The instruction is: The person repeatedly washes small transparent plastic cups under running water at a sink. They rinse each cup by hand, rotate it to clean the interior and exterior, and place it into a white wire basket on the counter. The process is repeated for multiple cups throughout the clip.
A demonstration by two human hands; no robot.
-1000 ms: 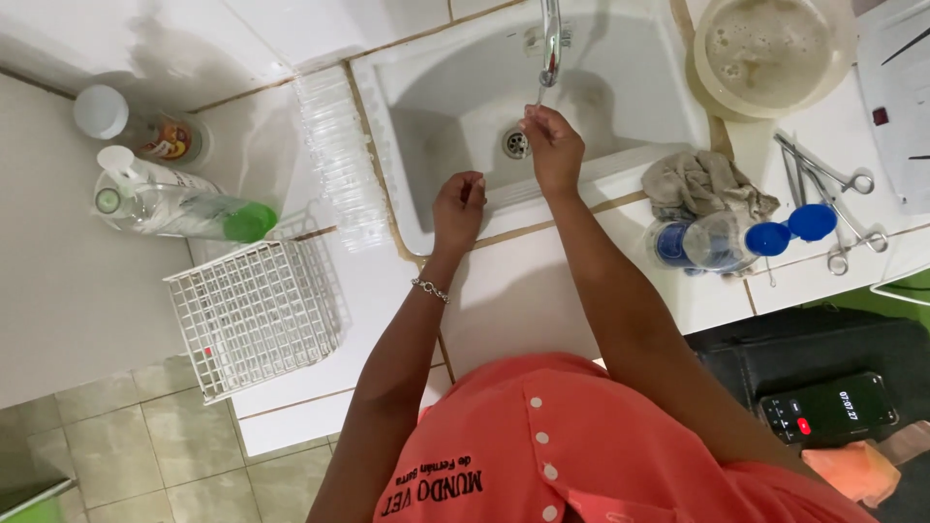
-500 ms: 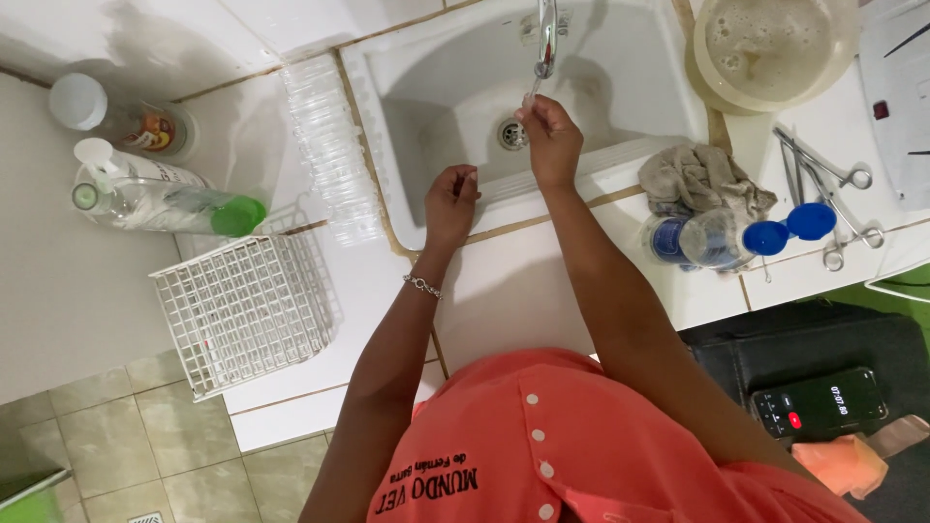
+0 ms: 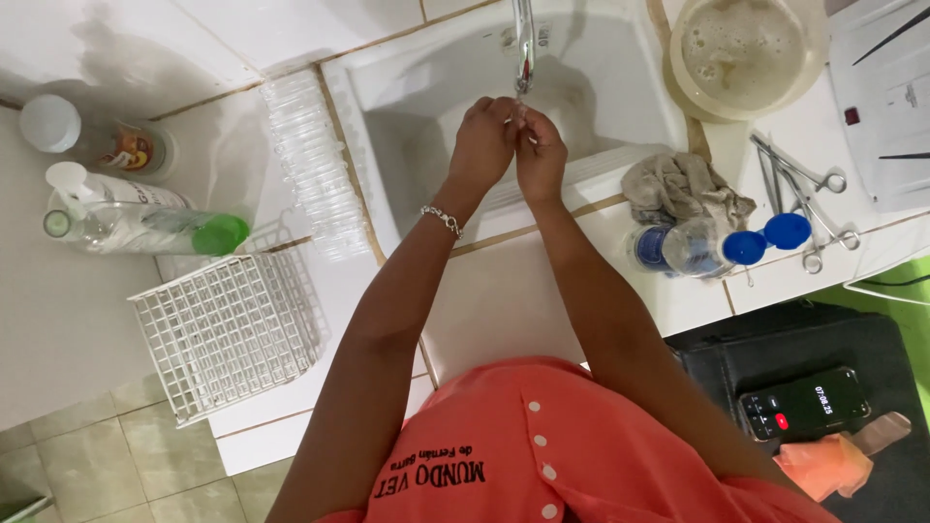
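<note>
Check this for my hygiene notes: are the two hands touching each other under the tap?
Touching. The head view shows the left hand pressed against the right hand below the tap.

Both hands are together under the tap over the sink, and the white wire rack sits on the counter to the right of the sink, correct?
Not quite. The head view shows the white wire rack left of the sink. Both the left hand and right hand are together under the tap.

The left hand [image 3: 481,143], which a second ago rested low on the front rim of the sink [image 3: 387,145], is now raised under the tap [image 3: 523,48]. It now meets the right hand [image 3: 539,155], fingertips touching, where the two hands were apart before. The right hand has shifted only slightly.
</note>
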